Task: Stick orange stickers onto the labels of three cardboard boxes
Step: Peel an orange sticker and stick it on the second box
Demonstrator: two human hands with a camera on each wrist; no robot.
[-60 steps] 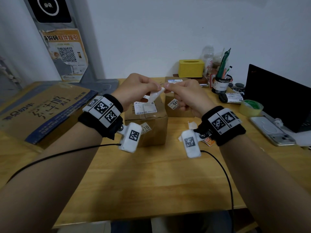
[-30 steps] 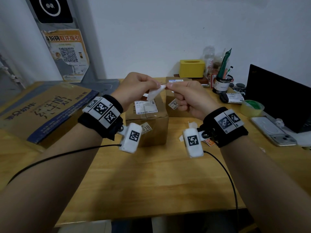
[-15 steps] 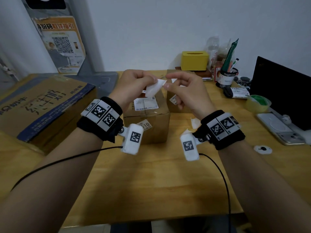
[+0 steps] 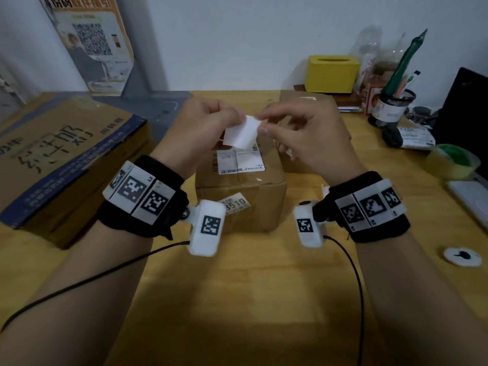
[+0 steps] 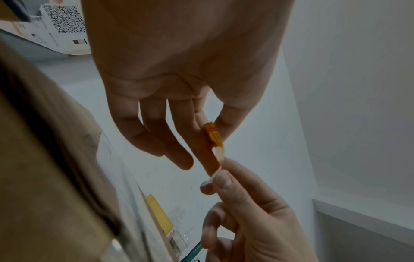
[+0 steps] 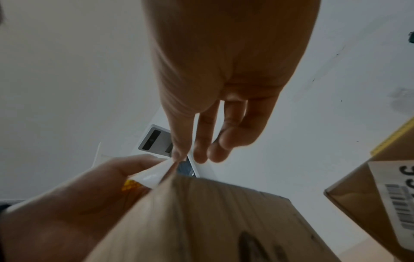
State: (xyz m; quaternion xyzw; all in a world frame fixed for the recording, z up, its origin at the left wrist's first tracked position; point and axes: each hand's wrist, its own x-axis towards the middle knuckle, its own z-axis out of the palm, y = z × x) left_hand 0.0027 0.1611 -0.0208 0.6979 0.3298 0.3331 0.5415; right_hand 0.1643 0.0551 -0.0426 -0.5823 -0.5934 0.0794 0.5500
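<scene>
Orange sticker (image 5: 212, 140) pinched between both hands (image 4: 203, 133) (image 4: 309, 138) above box (image 4: 240, 196) tagged "3510".

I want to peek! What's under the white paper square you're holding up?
Below the white paper square sits a small brown cardboard box with a white printed shipping label on top. The square hides the label's far edge. Its underside shows orange.
</scene>
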